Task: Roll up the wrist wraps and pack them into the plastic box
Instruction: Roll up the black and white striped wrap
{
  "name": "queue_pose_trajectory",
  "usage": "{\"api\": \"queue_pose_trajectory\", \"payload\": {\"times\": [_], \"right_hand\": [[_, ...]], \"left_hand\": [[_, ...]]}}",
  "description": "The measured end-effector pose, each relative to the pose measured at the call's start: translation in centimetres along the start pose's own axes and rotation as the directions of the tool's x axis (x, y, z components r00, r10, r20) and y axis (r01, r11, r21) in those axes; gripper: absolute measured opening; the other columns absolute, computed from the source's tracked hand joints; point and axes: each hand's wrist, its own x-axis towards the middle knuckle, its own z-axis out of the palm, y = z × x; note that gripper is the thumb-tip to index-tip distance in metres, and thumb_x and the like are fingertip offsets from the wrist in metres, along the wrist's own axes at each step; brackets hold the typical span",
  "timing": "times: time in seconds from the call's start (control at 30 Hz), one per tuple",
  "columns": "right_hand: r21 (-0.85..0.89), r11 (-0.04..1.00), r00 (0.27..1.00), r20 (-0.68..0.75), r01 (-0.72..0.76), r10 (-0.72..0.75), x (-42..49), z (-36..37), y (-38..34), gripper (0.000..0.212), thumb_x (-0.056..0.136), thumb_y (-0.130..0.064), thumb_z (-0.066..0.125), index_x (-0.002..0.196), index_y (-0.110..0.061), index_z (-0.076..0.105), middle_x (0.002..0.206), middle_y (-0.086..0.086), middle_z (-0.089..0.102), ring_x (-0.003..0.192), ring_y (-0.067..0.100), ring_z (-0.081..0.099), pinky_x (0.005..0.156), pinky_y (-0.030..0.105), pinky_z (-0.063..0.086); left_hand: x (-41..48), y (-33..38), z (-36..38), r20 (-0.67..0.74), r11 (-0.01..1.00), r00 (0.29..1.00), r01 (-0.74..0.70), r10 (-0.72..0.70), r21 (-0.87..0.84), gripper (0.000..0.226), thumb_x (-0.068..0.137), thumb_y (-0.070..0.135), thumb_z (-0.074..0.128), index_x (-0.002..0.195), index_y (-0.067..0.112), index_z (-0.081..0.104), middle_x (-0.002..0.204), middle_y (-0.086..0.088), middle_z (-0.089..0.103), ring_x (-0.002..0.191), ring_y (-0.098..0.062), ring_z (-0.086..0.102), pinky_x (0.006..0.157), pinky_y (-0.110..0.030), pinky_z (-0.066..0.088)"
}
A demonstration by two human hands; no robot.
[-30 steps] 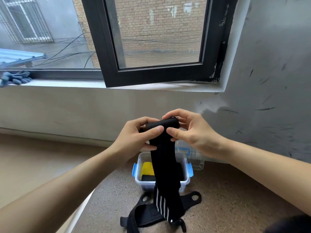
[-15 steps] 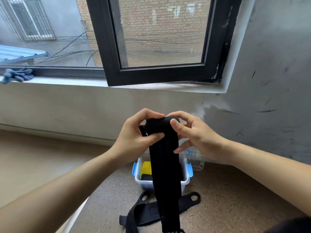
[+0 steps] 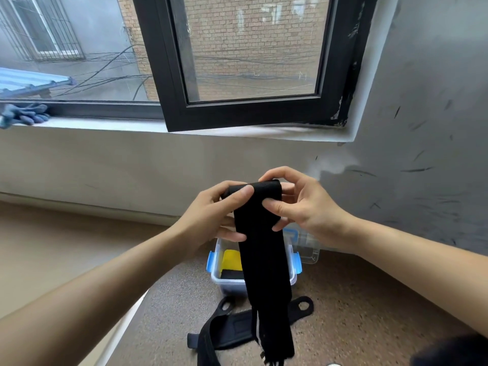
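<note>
Now pinching rolled top of wrist wrap [image 3: 264,260] between left hand [image 3: 208,217] and right hand [image 3: 309,210], up above plastic box [image 3: 229,286], long tail dangling. Could unroll or skew with slack thumb pressure.

A black-framed window [image 3: 248,114] stands swung inward over a pale sill [image 3: 105,126], with blue-grey gloves [image 3: 26,115] lying at its left end. Daylight comes in through the glass. Outside are a brick wall [image 3: 250,43], sagging cables [image 3: 111,71] and a barred window [image 3: 45,30]. The grey wall [image 3: 422,128] on the right is scuffed with dark marks. Below are a speckled brown surface [image 3: 356,299] and a tan floor [image 3: 47,247].
</note>
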Motion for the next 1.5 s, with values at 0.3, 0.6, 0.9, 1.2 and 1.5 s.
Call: {"api": "queue_pose_trajectory", "payload": {"times": [0.3, 0.6, 0.9, 1.2, 1.5], "right_hand": [[0.014, 1.0, 1.0, 0.011, 0.001, -0.001, 0.13, -0.03, 0.04, 0.035, 0.085, 0.012, 0.073, 0.109, -0.014, 0.068, 0.105, 0.013, 0.068, 0.097, 0.028, 0.074, 0.063, 0.035, 0.061], [0.215, 0.974, 0.997, 0.015, -0.075, 0.073, 0.14, -0.15, -0.5, 0.045, 0.087, -0.024, 0.069, 0.131, -0.015, 0.067, 0.128, 0.013, 0.069, 0.116, 0.028, 0.069, 0.069, 0.044, 0.065], [0.029, 0.972, 0.964, 0.138, -0.233, 0.227, 0.02, 0.16, -0.38, 0.055, 0.092, -0.051, 0.053, 0.127, -0.01, 0.062, 0.117, 0.016, 0.071, 0.104, 0.033, 0.073, 0.064, 0.038, 0.064], [0.11, 0.974, 0.972, 0.151, -0.199, 0.182, 0.19, -0.05, -0.13, 0.034, 0.098, -0.023, 0.062, 0.126, -0.003, 0.06, 0.103, 0.012, 0.065, 0.096, 0.026, 0.069, 0.05, 0.027, 0.058], [0.007, 0.995, 0.991, 0.091, -0.104, 0.102, 0.09, 0.05, 0.14, 0.032, 0.094, 0.0, 0.067, 0.124, -0.006, 0.057, 0.101, 0.01, 0.063, 0.096, 0.021, 0.072, 0.064, 0.034, 0.062]], "left_hand": [[0.42, -0.51, -0.51, -0.058, 0.993, 0.992, -0.11, 0.112, 0.029, 0.033, 0.082, 0.026, 0.085, 0.112, 0.02, 0.076, 0.097, -0.003, 0.067, 0.085, -0.015, 0.069, 0.061, -0.022, 0.056], [0.32, -0.5, -0.69, -0.084, 0.959, 0.959, -0.261, 0.271, 0.114, 0.036, 0.079, 0.007, 0.082, 0.112, 0.015, 0.071, 0.098, -0.009, 0.072, 0.084, -0.021, 0.071, 0.064, -0.03, 0.057], [0.06, -0.81, -0.05, -0.015, 0.853, 0.885, -0.443, 0.465, 0.277, 0.038, 0.079, -0.012, 0.079, 0.109, 0.009, 0.069, 0.101, -0.004, 0.074, 0.094, -0.02, 0.072, 0.083, -0.04, 0.063], [-0.07, -0.54, -0.6, -0.031, 0.932, 0.968, -0.231, 0.249, 0.281, 0.055, 0.079, 0.014, 0.087, 0.127, 0.025, 0.062, 0.113, -0.007, 0.068, 0.089, -0.015, 0.073, 0.061, -0.028, 0.057], [-0.45, -0.22, -0.02, 0.029, 0.994, 0.995, 0.099, -0.1, 0.038, 0.047, 0.086, 0.052, 0.066, 0.125, 0.025, 0.069, 0.109, -0.008, 0.077, 0.095, -0.03, 0.077, 0.061, -0.033, 0.059]]}}
